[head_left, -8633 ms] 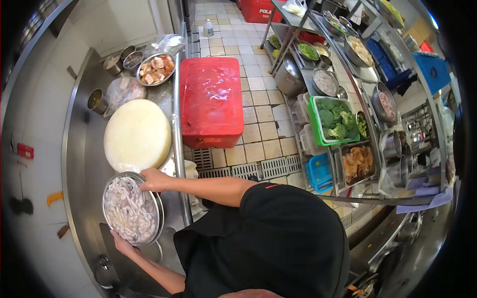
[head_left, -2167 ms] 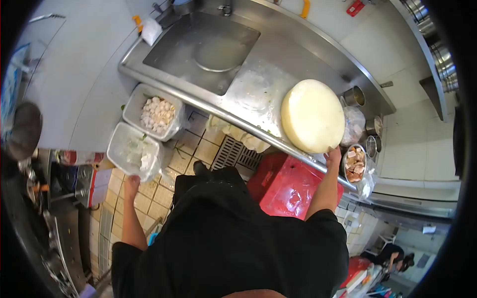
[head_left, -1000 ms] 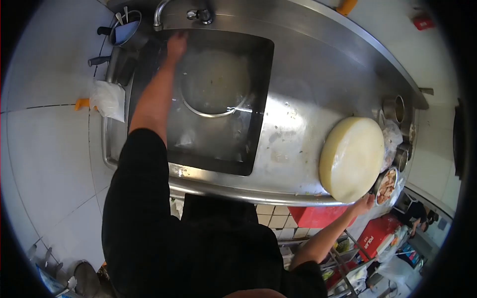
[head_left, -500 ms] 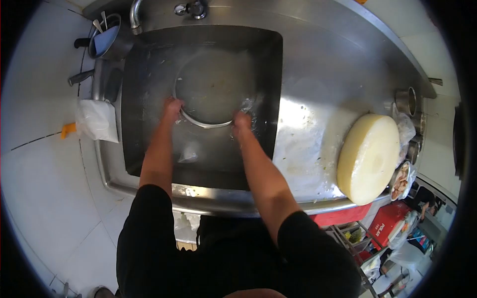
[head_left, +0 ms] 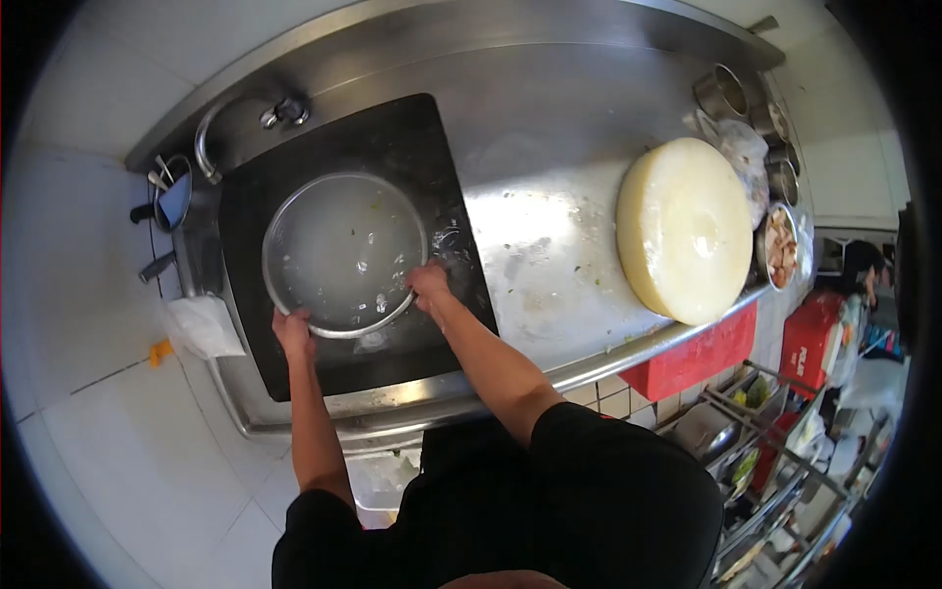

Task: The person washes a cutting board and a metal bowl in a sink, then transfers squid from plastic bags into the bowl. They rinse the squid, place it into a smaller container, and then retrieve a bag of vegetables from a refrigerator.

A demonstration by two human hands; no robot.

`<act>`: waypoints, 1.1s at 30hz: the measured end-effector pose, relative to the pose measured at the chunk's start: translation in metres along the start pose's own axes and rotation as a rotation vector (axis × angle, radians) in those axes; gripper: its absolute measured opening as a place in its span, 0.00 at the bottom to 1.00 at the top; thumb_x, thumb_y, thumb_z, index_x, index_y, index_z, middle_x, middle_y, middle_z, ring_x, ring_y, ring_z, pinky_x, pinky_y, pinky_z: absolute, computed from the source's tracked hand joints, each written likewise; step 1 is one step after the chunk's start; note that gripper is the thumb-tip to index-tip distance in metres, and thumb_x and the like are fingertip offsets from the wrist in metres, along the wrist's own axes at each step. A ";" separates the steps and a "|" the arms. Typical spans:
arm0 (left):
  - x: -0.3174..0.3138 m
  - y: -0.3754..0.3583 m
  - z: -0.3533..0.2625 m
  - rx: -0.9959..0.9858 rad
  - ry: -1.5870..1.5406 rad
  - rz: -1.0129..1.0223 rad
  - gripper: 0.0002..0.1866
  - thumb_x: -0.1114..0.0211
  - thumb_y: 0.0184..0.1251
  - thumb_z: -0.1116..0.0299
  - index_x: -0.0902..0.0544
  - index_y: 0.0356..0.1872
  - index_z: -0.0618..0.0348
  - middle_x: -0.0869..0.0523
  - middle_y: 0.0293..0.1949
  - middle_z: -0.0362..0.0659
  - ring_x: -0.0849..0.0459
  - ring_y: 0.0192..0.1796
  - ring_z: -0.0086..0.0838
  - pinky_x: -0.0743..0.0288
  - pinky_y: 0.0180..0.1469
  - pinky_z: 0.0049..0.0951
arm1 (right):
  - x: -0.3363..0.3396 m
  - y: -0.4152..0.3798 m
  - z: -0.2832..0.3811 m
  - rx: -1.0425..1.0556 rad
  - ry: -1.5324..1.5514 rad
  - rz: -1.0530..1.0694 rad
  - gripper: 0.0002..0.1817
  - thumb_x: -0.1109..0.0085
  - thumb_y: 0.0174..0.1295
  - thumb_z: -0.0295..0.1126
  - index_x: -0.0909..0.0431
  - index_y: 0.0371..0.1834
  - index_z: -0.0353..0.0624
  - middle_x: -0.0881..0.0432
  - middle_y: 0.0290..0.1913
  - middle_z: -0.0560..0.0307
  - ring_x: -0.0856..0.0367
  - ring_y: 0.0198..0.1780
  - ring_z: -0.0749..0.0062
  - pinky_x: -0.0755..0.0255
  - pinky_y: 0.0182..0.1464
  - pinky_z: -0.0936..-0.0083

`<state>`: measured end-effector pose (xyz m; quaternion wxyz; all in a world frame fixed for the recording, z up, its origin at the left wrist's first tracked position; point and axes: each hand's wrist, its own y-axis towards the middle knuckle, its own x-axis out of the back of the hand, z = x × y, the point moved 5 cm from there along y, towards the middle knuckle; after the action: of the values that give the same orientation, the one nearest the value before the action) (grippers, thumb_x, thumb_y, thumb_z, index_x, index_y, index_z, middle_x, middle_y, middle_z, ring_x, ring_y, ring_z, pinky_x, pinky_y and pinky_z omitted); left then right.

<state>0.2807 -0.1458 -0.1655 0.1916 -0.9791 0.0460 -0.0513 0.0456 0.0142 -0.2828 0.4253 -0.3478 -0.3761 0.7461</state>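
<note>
A large round metal basin sits in the dark sink, its full rim showing. Cloudy water fills it, with small bits and light glints on the surface. My left hand is closed on the near left part of the rim. On the near right part, my right hand grips the rim, fingers partly hidden by the edge. A pale scrap shows in the sink just below the basin's near edge.
A curved faucet stands behind the sink. A white plastic bag lies at its left edge. On the steel counter rests a thick cream-coloured round block, with metal pots and a bowl of food pieces beyond it.
The view has swung right, so the sink appears farther left. The basin's whole rim and its cloudy water now show more clearly. Both hands have stayed on the rim.
</note>
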 end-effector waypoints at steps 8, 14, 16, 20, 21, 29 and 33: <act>-0.057 -0.065 -0.140 -0.186 -0.007 0.084 0.28 0.51 0.43 0.90 0.22 0.51 0.67 0.17 0.41 0.42 0.19 0.39 0.27 0.27 0.41 0.23 | 0.009 -0.108 0.110 0.107 0.154 0.245 0.20 0.46 0.50 0.13 0.35 0.47 0.36 0.26 0.37 0.46 0.21 0.32 0.58 0.26 0.24 0.60; -0.131 -0.077 -0.207 -0.361 0.038 0.147 0.25 0.50 0.45 0.89 0.21 0.49 0.67 0.16 0.37 0.42 0.20 0.34 0.26 0.27 0.36 0.24 | 0.032 -0.144 0.180 0.154 0.306 0.308 0.09 0.47 0.51 0.12 0.31 0.34 0.32 0.28 0.26 0.50 0.26 0.22 0.66 0.35 0.15 0.65; -0.156 -0.082 -0.225 -0.378 0.136 0.135 0.25 0.49 0.44 0.89 0.20 0.48 0.69 0.15 0.36 0.42 0.20 0.34 0.26 0.27 0.37 0.25 | 0.038 -0.120 0.185 0.139 0.282 0.339 0.04 0.47 0.52 0.13 0.28 0.29 0.31 0.29 0.24 0.52 0.27 0.21 0.66 0.30 0.18 0.62; -0.209 -0.080 -0.242 -0.523 0.160 0.081 0.25 0.52 0.46 0.87 0.19 0.48 0.71 0.15 0.37 0.45 0.19 0.36 0.28 0.25 0.42 0.26 | 0.048 -0.080 0.200 0.161 0.240 0.449 0.11 0.43 0.58 0.19 0.25 0.45 0.32 0.22 0.40 0.46 0.20 0.37 0.60 0.20 0.33 0.62; -0.219 -0.076 -0.244 -0.564 0.155 0.062 0.25 0.53 0.46 0.87 0.19 0.48 0.72 0.14 0.38 0.46 0.18 0.37 0.29 0.25 0.43 0.26 | 0.060 -0.092 0.212 0.194 0.119 0.410 0.14 0.43 0.59 0.22 0.25 0.50 0.34 0.22 0.44 0.47 0.20 0.41 0.60 0.20 0.37 0.63; -0.248 -0.081 -0.264 -0.731 0.053 0.054 0.26 0.54 0.46 0.85 0.18 0.50 0.73 0.13 0.41 0.48 0.16 0.41 0.31 0.25 0.47 0.25 | 0.425 -0.255 0.306 1.302 -0.133 -0.660 0.15 0.44 0.62 0.26 0.21 0.52 0.35 0.17 0.50 0.47 0.20 0.52 0.61 0.29 0.56 0.65; -0.236 -0.074 -0.263 -0.786 0.125 0.027 0.26 0.53 0.46 0.85 0.18 0.50 0.73 0.13 0.40 0.47 0.16 0.41 0.30 0.25 0.47 0.25 | 0.591 -0.247 0.299 0.967 -0.249 -1.095 0.37 0.24 0.47 0.40 0.28 0.58 0.29 0.19 0.51 0.43 0.22 0.53 0.58 0.28 0.55 0.66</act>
<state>0.0210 -0.1492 0.0855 -0.2003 -0.9721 0.0863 -0.0867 -0.3477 0.5519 -0.0469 0.7965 0.2027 -0.1705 0.5435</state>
